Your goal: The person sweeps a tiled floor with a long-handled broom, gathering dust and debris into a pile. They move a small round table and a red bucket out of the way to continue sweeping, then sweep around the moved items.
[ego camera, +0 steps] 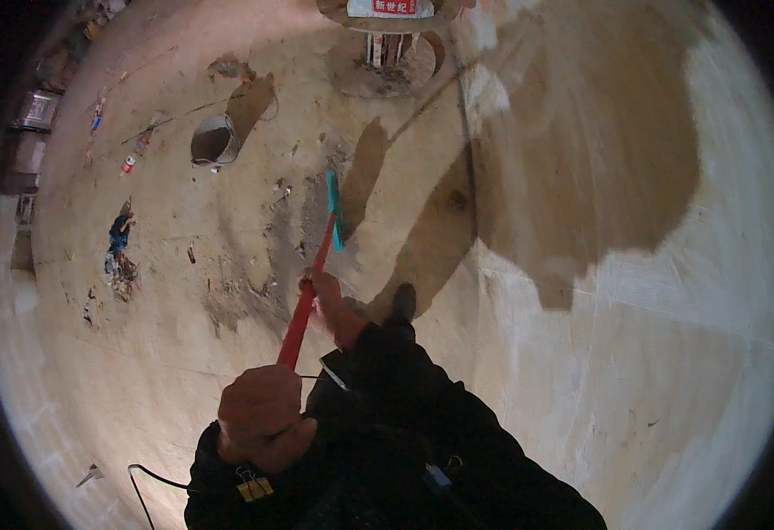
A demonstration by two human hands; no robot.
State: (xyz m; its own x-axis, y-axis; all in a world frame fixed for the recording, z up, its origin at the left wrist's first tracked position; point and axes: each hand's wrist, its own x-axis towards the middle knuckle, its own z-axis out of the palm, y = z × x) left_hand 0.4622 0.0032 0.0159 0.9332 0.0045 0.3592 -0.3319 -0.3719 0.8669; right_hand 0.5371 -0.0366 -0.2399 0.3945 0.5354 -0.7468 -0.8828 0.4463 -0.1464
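My left hand [264, 416] is closed around the upper end of a red broom handle [299, 324], low in the picture. Farther down the same handle, my right hand [327, 301] grips it from the right. The handle leads to a narrow teal broom head [334, 211], which rests on the floor. Grey dust and small debris [281, 192] lie on the floor to the left of the head. Both sleeves are dark, and a yellow binder clip [255, 489] is fixed by the left cuff.
A bucket [213, 140] stands ahead to the left. A cable spool [384, 56] with a bag on top is at the far edge. A litter heap [120, 255] and a red-and-white can [128, 163] lie on the left. A wall seems to rise at right.
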